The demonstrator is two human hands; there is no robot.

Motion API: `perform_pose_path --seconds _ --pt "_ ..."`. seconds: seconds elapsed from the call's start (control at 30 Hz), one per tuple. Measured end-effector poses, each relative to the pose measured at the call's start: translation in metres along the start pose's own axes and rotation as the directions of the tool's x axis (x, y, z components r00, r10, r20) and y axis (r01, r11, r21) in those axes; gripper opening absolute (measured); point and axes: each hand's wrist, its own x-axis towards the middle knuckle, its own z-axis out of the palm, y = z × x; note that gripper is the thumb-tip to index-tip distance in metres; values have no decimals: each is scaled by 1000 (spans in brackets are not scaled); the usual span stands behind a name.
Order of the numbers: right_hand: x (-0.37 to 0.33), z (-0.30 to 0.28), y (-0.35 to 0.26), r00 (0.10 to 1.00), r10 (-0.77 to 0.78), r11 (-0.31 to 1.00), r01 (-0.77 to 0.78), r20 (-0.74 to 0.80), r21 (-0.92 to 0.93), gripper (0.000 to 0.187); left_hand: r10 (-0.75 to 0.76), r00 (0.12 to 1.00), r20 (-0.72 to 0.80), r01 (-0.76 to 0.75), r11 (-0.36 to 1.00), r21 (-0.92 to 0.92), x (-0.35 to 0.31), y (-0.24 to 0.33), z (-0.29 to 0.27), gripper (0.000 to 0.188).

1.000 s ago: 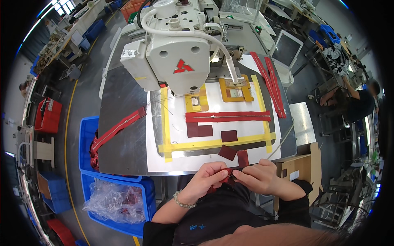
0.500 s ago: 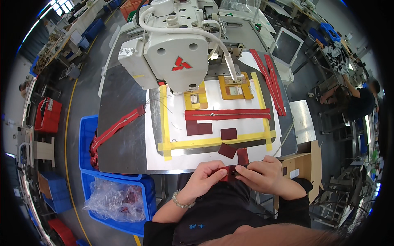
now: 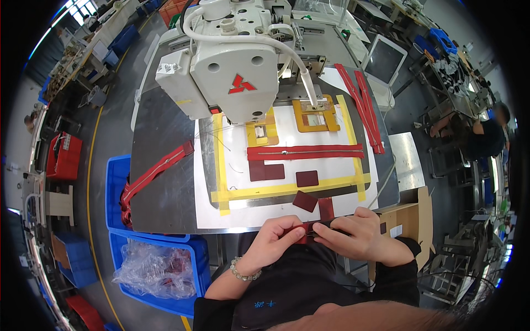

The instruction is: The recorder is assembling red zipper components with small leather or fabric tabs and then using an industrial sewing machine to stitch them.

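My left hand [image 3: 276,241], with a bead bracelet at the wrist, pinches a red strip [image 3: 305,238] at the table's front edge. Beside it, my right hand [image 3: 353,236] is closed, fingertips touching the strip's right side. Something slim and dark shows at these fingers, too covered to name. Just beyond lie a dark red rectangular patch [image 3: 305,201] and a red piece [image 3: 326,207] on the edge. Farther in, another dark red patch [image 3: 307,178] lies near a third patch [image 3: 267,171], partly under a red zipper [image 3: 314,151] stretched across the white sheet [image 3: 237,165].
A white sewing machine [image 3: 234,77] stands over the table, with yellow clamp frames [image 3: 316,117] under its head. More red zippers lie right [image 3: 365,110] and left [image 3: 157,171]. Blue bins [image 3: 201,265] stand at the left, a cardboard box [image 3: 424,220] at the right.
My right fingertips have shifted slightly left and up against the red strip. My left hand keeps its pinch in nearly the same spot. The pieces on the table look unmoved.
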Motion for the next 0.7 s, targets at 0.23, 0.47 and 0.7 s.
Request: perform_pose_path --seconds 0.23,0.47,0.7 --pt "-4 5 4 999 -40 990 39 6 133 36 -6 1000 -2 6 1000 -9 2 2 1 16" --pt "7 -9 6 997 7 995 -15 76 101 38 -3 999 -36 4 999 43 1 4 0 16" --pt "11 -14 5 992 -23 1000 22 121 15 37 -28 998 -48 33 995 90 0 5 1 18"
